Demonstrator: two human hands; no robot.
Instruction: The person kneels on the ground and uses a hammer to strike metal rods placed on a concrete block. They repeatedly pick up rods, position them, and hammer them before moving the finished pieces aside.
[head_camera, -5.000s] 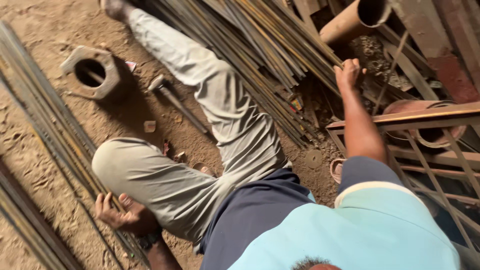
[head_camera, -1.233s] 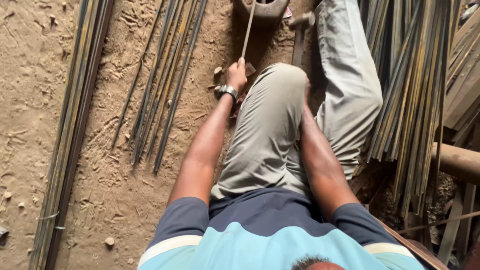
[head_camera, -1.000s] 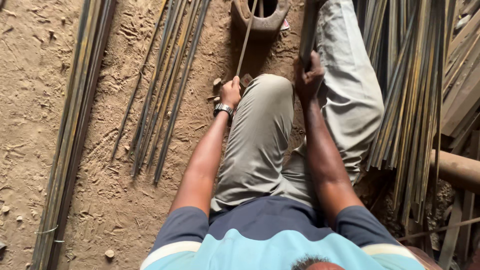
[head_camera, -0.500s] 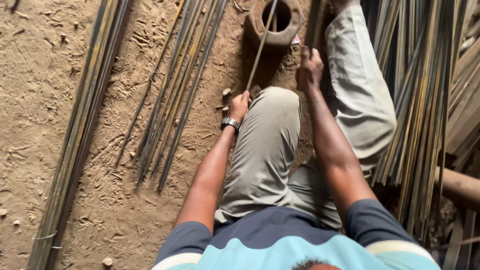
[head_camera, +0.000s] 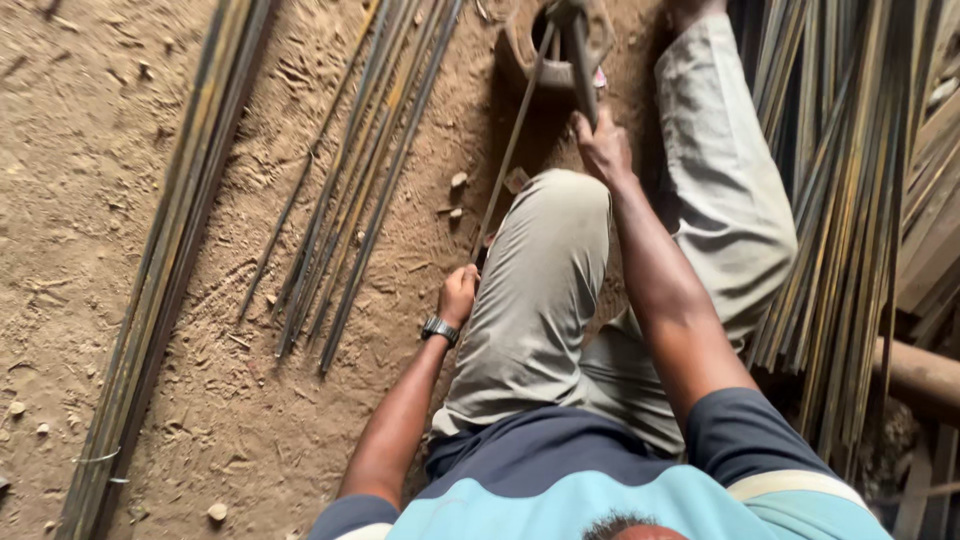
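I sit on sandy ground with my legs stretched ahead. My left hand (head_camera: 459, 294), a watch on its wrist, grips the near end of a thin steel rod (head_camera: 510, 150). The rod slants up and away to a round metal block with a hole (head_camera: 522, 52) at the top of the view. My right hand (head_camera: 603, 148) is closed on the handle of a hammer (head_camera: 581, 62), whose head is over that block next to the rod's far end. My bent left knee lies between the two hands.
A long tied bundle of steel bars (head_camera: 165, 280) runs along the left. Several loose thin rods (head_camera: 350, 190) lie beside my left arm. A dense stack of bars (head_camera: 850, 200) and a rusty pipe (head_camera: 922, 372) crowd the right. Small stones dot the sand.
My right hand came up from beside my leg, took hold of the hammer and carried it to the block. My left hand kept its grip on the thin rod.
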